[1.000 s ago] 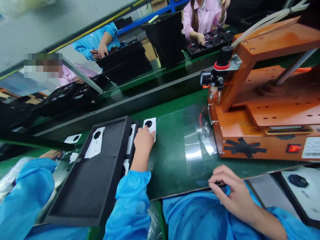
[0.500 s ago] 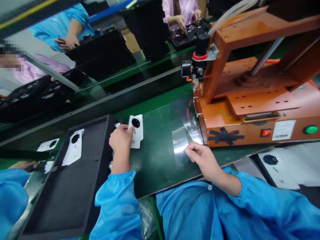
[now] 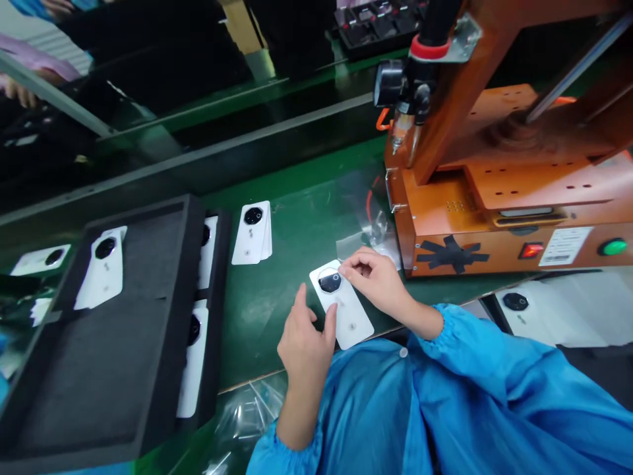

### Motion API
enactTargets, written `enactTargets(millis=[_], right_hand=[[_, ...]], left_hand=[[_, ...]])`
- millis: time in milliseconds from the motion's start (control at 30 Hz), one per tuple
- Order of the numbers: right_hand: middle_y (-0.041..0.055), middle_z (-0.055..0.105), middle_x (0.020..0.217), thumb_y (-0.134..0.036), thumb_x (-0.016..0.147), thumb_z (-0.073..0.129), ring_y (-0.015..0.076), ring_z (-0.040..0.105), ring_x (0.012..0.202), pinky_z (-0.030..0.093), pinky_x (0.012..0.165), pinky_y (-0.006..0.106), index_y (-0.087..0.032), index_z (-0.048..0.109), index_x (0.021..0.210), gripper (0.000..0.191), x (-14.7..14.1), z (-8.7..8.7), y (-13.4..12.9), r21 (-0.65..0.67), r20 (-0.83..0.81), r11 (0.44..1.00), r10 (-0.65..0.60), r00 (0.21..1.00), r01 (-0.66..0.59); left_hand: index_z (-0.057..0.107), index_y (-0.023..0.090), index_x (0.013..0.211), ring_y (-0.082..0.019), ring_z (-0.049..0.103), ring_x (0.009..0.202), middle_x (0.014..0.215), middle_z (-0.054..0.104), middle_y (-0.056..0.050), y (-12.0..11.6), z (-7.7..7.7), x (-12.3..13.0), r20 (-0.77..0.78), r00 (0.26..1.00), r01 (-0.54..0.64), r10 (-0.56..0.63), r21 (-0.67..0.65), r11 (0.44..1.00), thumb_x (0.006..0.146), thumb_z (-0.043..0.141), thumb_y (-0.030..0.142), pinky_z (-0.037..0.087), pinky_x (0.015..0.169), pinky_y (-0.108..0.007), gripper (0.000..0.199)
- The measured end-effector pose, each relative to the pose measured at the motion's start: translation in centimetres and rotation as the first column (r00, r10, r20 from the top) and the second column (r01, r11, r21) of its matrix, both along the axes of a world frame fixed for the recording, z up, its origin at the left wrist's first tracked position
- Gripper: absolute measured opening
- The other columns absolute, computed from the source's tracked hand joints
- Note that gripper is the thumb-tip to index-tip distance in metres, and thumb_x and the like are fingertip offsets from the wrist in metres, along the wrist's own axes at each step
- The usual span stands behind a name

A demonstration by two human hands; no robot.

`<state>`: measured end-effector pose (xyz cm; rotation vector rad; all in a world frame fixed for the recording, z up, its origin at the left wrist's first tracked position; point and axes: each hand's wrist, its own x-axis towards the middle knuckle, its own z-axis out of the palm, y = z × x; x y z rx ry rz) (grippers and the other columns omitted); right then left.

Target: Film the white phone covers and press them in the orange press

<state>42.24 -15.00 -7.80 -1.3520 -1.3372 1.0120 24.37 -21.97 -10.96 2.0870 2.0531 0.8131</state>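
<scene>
A white phone back cover [image 3: 353, 320] with a round black camera area lies tilted on the green bench in front of me. My left hand [image 3: 309, 340] is open at its left side, thumb at the cover's edge and fingers spread. At the camera end, my right hand [image 3: 373, 280] is closed in a pinch beside the black circle. A shiny pale outline surrounds that circle; what the pinch holds is too small to make out. Further left lie two overlapping white covers [image 3: 250, 241]. A clear plastic sheet [image 3: 349, 245] lies behind my right hand.
An orange press machine [image 3: 494, 247] stands on the right. On the left are a black foam tray [image 3: 113, 356] with white covers in it and another tray beneath holding more covers. More covers [image 3: 531, 316] lie at far right. People sit across the bench.
My left hand has left the overlapping covers and moved right, to a cover now lying before me. My right hand has shifted to that cover's camera end. The view has tilted down.
</scene>
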Motion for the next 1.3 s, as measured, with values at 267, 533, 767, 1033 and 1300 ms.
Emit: enactTargets(millis=[267,533,767,1033,1300], right_hand=[[0.0031,0.066,0.096,-0.018,0.083,0.069,0.0189,0.06,0.097,0.046,0.09,0.037,-0.02,0.071,0.076,0.008,-1.3,-0.7,1.2,0.112,0.315,0.993,0.008,0.949,-0.046],[0.0005,0.069,0.095,-0.022,0.085,0.071,0.021,0.058,0.101,0.035,0.097,0.045,-0.023,0.073,0.073,0.012,-2.7,-0.4,1.6,0.0,0.375,1.0,0.023,0.927,-0.024],[-0.0015,0.069,0.095,-0.021,0.087,0.071,0.0186,0.057,0.099,0.03,0.093,0.041,-0.024,0.074,0.073,0.014,-4.2,-1.1,1.3,-0.006,0.378,0.996,0.084,0.922,-0.088],[-0.0002,0.069,0.093,-0.021,0.087,0.07,0.019,0.056,0.096,0.031,0.09,0.04,-0.022,0.072,0.072,0.015,-4.4,-1.5,1.1,0.045,0.472,0.995,0.061,0.88,-0.093],[-0.0009,0.069,0.093,-0.024,0.088,0.068,0.0185,0.055,0.094,0.029,0.086,0.039,-0.024,0.074,0.075,0.013,-4.1,-2.1,1.1,0.118,0.527,0.991,-0.003,0.85,-0.07]], left_hand=[[0.055,0.028,0.141,-0.036,0.047,0.137,0.15,0.055,-0.011,-2.3,0.1,-1.8,-0.123,0.858,0.491,-0.5,-0.094,0.866,0.089,0.066,0.044,0.031,0.105,-0.052,0.055],[0.058,0.031,0.141,-0.035,0.054,0.123,0.143,0.061,-0.011,-2.6,-1.4,1.5,-0.111,0.943,0.309,-0.313,-0.059,0.949,0.087,0.066,0.063,0.032,0.097,-0.051,0.063],[0.066,0.026,0.131,-0.035,0.056,0.121,0.134,0.065,-0.014,-2.6,-1.9,1.6,-0.144,0.94,0.311,-0.308,-0.004,0.95,0.088,0.065,0.06,0.032,0.097,-0.051,0.055],[0.072,0.023,0.116,-0.031,0.06,0.113,0.122,0.071,-0.014,-2.3,-1.5,2.0,-0.188,0.945,0.288,-0.267,0.095,0.953,0.087,0.066,0.061,0.035,0.091,-0.047,0.048],[0.072,0.023,0.117,-0.031,0.061,0.113,0.122,0.071,-0.013,-2.2,-1.4,1.9,-0.194,0.943,0.291,-0.271,0.085,0.953,0.086,0.067,0.061,0.035,0.091,-0.047,0.049]])
